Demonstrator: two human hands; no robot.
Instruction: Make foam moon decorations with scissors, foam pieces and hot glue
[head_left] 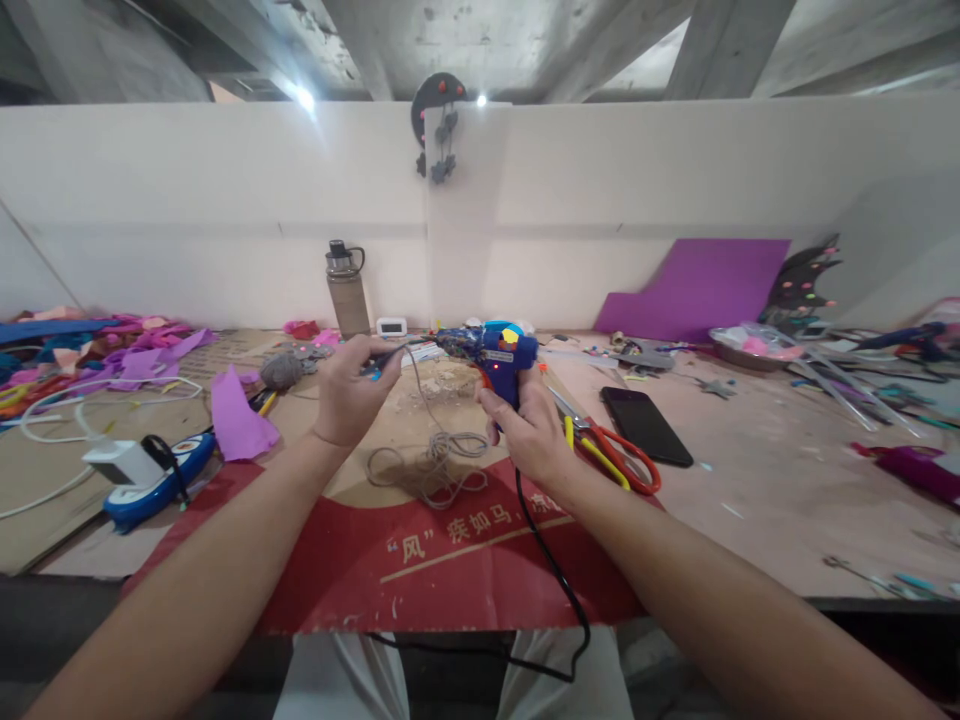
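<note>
My right hand (525, 420) is wrapped round the handle of a blue hot glue gun (514, 355), with fingers at its orange trigger. The gun's nozzle, coated in dark residue, points left. My left hand (356, 390) pinches a thin dark piece (396, 350) close to the nozzle tip; its kind is too small to make out, and whether the two touch I cannot tell. Grey yarn (424, 395) runs down from near that piece into loose loops (450, 465) on the red and tan cardboard (450, 560). The gun's black cable (551, 560) drops over the table edge.
Right of my right hand lie red-handled scissors (622, 455) and a black phone (646, 425). A blue power strip (161, 490) with a white plug is at left, near purple felt scraps (240, 415). A bottle (347, 290) and a small white clock (391, 327) stand behind.
</note>
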